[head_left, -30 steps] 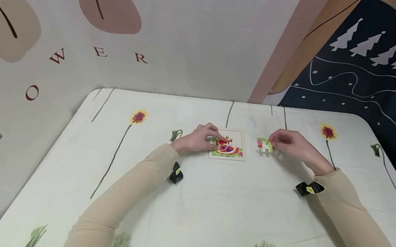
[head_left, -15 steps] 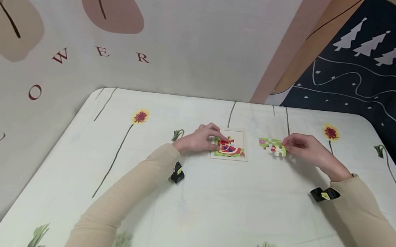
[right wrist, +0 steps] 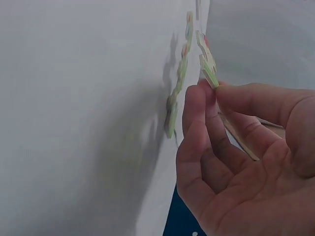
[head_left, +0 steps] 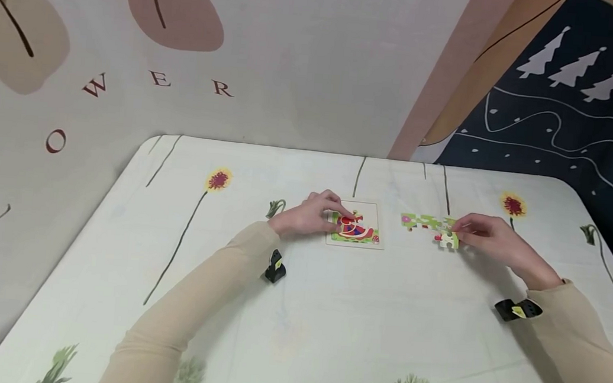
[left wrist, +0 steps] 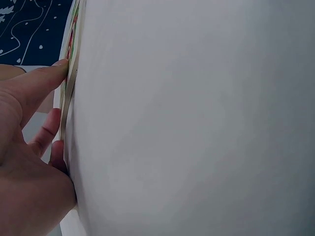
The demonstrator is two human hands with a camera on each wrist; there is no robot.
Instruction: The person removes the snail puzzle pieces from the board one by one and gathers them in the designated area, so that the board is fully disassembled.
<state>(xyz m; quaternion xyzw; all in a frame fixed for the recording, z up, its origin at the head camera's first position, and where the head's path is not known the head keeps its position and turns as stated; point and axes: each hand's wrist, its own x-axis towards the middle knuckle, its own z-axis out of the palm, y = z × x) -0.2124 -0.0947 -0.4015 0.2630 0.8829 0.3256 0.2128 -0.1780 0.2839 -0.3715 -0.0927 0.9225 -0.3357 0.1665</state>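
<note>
My left hand rests on a square puzzle board with a red, blue and green picture, partly covered by the fingers. In the left wrist view the board's edge shows side-on, with one fingertip pressing its printed face. To the right, my right hand pinches a green and white puzzle piece between thumb and fingertips. The right wrist view has this piece raised off the cloth, tilted, beside a row of green puzzle pieces. From the head, the held piece overlaps the right end of that row.
A white cloth with printed flowers covers the table. Behind it stands a pale backdrop with letters and leaf shapes. A dark cloth with white trees hangs at the back right. Small black cameras sit on both wrists.
My right hand has moved right and slightly nearer with the piece in its pinch, uncovering more of the puzzle row. The left hand keeps its place on the board.
</note>
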